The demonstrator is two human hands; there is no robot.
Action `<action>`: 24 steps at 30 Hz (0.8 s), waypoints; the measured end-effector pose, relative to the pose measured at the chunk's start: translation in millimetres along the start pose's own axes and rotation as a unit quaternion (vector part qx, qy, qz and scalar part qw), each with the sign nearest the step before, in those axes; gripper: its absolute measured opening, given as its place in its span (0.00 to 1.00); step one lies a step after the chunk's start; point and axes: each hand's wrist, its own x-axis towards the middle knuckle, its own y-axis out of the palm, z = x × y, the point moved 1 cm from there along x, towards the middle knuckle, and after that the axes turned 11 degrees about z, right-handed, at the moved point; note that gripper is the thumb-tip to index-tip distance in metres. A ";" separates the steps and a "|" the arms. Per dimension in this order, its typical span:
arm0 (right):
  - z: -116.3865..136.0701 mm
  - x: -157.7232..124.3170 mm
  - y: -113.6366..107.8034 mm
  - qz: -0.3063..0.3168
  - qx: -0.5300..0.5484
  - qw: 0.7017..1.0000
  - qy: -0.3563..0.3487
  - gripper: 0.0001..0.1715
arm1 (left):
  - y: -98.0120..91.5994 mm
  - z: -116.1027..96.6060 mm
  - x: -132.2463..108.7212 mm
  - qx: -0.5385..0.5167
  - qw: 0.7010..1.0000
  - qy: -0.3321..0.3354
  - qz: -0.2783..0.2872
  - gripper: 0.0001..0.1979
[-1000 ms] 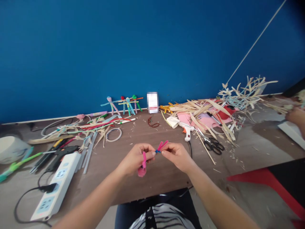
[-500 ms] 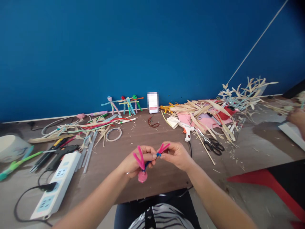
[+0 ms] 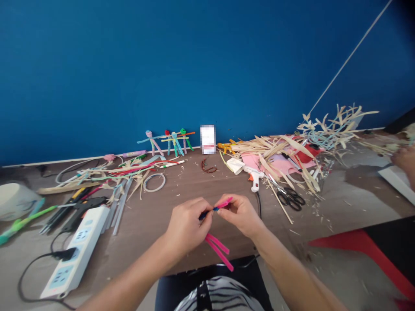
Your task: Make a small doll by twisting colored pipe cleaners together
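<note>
The left hand [image 3: 188, 229] and right hand [image 3: 241, 214] pinch a pink pipe cleaner [image 3: 223, 204] tightly where it twists around a dark blue pipe cleaner [image 3: 204, 215], held above the table [image 3: 145, 229], two pink ends dangling.

Blue pipe cleaner [image 3: 207, 211] partly hidden by left fingers [image 3: 195, 206]

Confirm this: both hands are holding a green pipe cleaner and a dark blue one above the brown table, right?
That is a hot pink pipe cleaner, not green, in the head view; the left hand and right hand hold it and the dark blue pipe cleaner above the brown table.
</note>
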 end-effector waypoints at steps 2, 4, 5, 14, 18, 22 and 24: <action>0.1 -0.3 2.1 -0.017 0.003 1.000 0.011 0.04 | 3.0 0.5 -1.8 0.068 0.997 0.034 -0.030 0.07; -0.9 -0.5 5.0 -0.042 0.025 0.998 0.028 0.03 | 6.0 1.1 -3.3 0.133 0.987 0.070 -0.058 0.08; -1.8 -0.5 6.5 -0.056 0.042 0.997 0.037 0.03 | 7.2 1.3 -3.9 0.164 0.980 0.086 -0.068 0.08; -11.0 3.2 17.8 -0.112 0.176 0.976 0.069 0.03 | 9.2 7.9 -2.0 0.176 0.976 0.123 -0.043 0.10; -8.4 3.0 16.2 -0.062 0.176 0.980 0.071 0.10 | 4.5 13.9 5.0 -0.085 0.996 -0.025 0.016 0.07; -4.0 4.2 11.6 -0.050 0.129 0.988 0.073 0.06 | 1.6 16.2 10.5 -0.290 0.945 -0.128 0.083 0.06; -3.5 5.3 9.7 -0.051 0.100 0.991 0.076 0.05 | 1.9 15.9 11.7 -0.331 0.928 -0.142 0.096 0.06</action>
